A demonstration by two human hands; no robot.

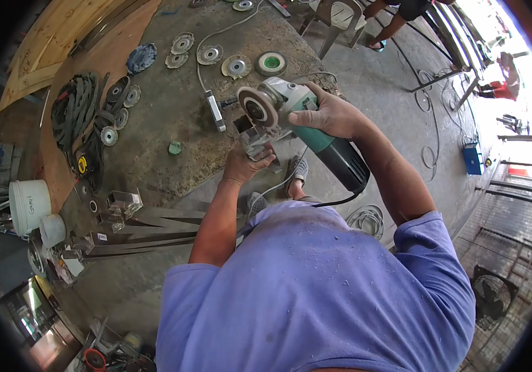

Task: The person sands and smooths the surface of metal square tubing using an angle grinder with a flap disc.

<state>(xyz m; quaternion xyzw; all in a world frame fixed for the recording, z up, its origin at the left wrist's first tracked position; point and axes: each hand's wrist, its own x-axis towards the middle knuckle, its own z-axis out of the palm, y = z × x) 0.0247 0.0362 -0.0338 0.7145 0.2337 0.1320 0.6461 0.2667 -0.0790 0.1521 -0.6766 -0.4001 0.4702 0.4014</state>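
Note:
My right hand [328, 116] is wrapped round the green and black angle grinder [318, 137], near its metal head. The grinder's round disc [257, 109] faces left, just above a small metal bracket [254, 137]; whether they touch is unclear. My left hand [247, 163] holds that bracket from below at the edge of the worktop [154, 167]. To the left of the bracket lies a metal bar tool [215, 111] with a grey cable.
Worn flap discs [210, 54], a green-centred wheel [271, 62] and dark straps [78, 105] lie on the worktop. Metal brackets [123, 204] and long strips are at left. A white bucket [29, 204], plastic chair [339, 18], coiled cable [365, 220] and another person's arm [392, 30] surround it.

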